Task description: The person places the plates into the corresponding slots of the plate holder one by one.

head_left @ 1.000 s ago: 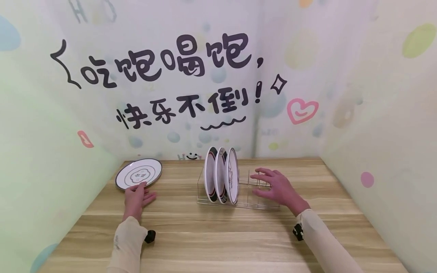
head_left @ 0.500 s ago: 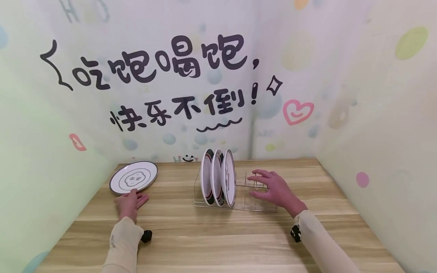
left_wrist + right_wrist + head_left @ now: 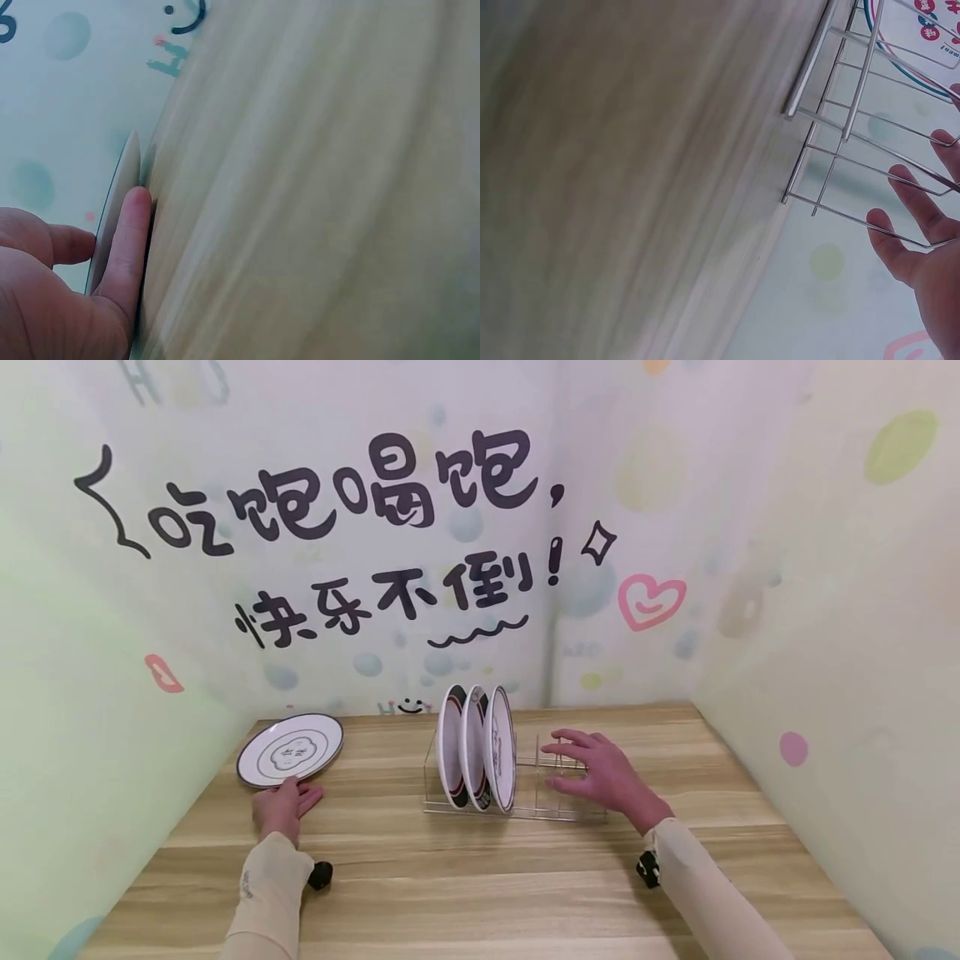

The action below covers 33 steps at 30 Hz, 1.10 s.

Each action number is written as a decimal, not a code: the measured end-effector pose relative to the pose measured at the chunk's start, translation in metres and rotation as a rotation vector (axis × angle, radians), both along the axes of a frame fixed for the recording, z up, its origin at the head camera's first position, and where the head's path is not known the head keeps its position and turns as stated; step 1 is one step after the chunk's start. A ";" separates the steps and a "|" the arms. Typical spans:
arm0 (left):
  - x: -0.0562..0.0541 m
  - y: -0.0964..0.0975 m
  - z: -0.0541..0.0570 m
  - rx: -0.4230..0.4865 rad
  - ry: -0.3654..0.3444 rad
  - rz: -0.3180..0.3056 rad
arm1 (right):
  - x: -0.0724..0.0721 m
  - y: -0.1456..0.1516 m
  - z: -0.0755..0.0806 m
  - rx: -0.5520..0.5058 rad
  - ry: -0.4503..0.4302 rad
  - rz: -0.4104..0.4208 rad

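Note:
At the table's far left lies a white plate (image 3: 291, 750) with a dark rim line and a printed centre. My left hand (image 3: 279, 810) pinches its near edge, thumb on top; in the left wrist view a finger (image 3: 126, 240) lies along the plate's (image 3: 112, 210) underside. A wire dish rack (image 3: 536, 814) stands mid-table. Three plates (image 3: 451, 747) (image 3: 475, 747) (image 3: 501, 750) stand on edge in its left part. My right hand (image 3: 603, 777) is at the rack's right end, thumb and fingers spread apart, holding nothing. Its fingers overlap the wires (image 3: 855, 217) in the right wrist view; contact is unclear.
The wooden table (image 3: 450, 893) meets a printed back wall (image 3: 375, 610) just behind the plates and rack. Side walls (image 3: 847, 652) rise at left and right. A black device (image 3: 320, 875) sits at the left wrist, another (image 3: 648, 869) at the right.
The left hand has shifted a little left along the plate's near edge, its thumb now at the rim. The right hand keeps its place by the rack. The head view has turned slightly.

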State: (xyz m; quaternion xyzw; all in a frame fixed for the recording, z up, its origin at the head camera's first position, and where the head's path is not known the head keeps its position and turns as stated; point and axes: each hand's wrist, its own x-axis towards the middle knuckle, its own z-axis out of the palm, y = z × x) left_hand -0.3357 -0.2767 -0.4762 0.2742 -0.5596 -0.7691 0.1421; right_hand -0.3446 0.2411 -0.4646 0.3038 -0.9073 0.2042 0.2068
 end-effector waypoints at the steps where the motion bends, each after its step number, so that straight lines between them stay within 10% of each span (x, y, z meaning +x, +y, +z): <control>1: 0.000 0.000 0.000 -0.002 -0.002 0.003 | 0.000 -0.001 0.000 -0.002 -0.003 0.001; 19: -0.013 -0.005 0.000 0.063 0.045 0.143 | 0.000 -0.002 0.002 -0.010 -0.011 -0.005; 27: -0.012 -0.008 0.000 0.362 0.191 0.050 | 0.000 0.000 0.001 -0.016 -0.010 -0.011; 33: -0.010 -0.008 0.000 0.345 0.245 -0.015 | 0.001 0.000 0.003 0.001 -0.045 -0.022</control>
